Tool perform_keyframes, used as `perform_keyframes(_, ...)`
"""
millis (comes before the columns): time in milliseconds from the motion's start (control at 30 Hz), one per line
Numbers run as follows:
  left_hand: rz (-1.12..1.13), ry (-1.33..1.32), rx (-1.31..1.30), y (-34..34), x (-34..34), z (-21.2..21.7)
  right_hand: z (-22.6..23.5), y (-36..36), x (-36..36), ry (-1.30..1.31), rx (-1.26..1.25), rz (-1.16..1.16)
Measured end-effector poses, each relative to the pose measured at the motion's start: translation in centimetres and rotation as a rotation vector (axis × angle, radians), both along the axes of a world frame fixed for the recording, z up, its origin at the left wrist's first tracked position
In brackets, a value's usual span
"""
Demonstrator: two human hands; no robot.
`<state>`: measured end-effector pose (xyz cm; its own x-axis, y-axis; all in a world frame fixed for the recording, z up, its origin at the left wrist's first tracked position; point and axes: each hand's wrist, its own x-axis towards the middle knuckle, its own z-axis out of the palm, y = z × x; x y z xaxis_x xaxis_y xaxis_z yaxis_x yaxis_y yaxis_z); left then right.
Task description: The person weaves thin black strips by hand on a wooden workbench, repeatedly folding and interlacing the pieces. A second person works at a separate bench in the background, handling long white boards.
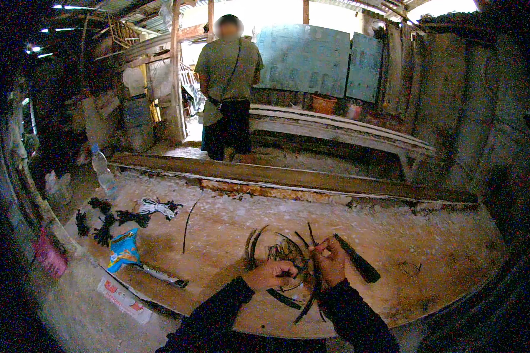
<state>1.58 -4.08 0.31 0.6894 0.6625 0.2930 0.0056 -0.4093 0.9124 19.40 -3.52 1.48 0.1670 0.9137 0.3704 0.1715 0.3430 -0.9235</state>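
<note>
My right hand is closed on a dark, curved strip, which hangs down past my wrist towards the near edge of the table. To its left, my left hand has its fingers curled beside a loose tangle of thin strands; whatever it pinches is hidden. More dark curved strips lie around the tangle, one of them below my left hand. Just right of my right hand rests a black tapered piece, too dark to name.
On the wooden table, a blue snack packet, black bundles, a white cord bundle and a long thin strip lie left. A plastic bottle stands at the far left. Beyond the bench, a person stands.
</note>
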Motion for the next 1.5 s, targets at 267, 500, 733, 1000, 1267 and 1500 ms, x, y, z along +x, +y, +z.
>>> perform_keyframes(267,0.258,-0.038,-0.052,0.5,-0.1,-0.2,-0.1,0.9,-0.4,-0.099,0.294,0.005)
perform_keyframes(500,0.803,-0.311,-0.143,1.8,-1.7,-0.5,1.2,-0.7,-0.5,0.009,-0.078,0.387)
perform_keyframes(733,0.950,-0.337,-0.162,1.7,-1.9,-0.5,2.8,-3.6,-2.2,-0.189,-0.060,0.857)
perform_keyframes(1000,0.876,-0.193,-0.184,1.6,-1.7,-0.6,2.1,-3.0,-1.5,-0.133,-0.056,0.686)
perform_keyframes(1267,0.298,-0.063,0.015,0.6,-0.4,-0.4,0.1,0.1,-0.3,0.052,0.034,0.122)
perform_keyframes(1500,0.043,-0.072,-0.053,0.1,0.9,-0.9,0.8,0.5,0.0,-0.295,0.334,-0.123)
